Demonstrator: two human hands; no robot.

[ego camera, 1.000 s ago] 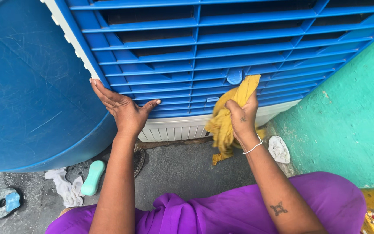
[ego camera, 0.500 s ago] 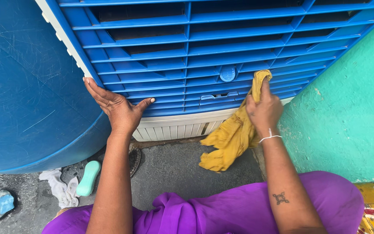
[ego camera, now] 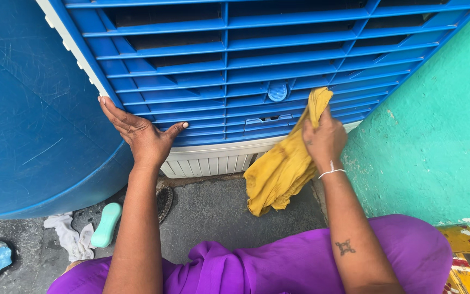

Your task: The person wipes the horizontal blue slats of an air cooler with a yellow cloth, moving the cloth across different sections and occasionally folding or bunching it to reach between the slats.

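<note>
Right hand is fisted tight around a mustard-yellow cotton rag, pressed on the lower slats of the blue plastic louvred grille. Left hand lies open, flat against the grille's left edge. The rag could snag on a slat. Since a second ago the rag has slid right along the grille.

Bare floor gives room; blue barrel and green wall hem the sides, seemingly tight.
</note>
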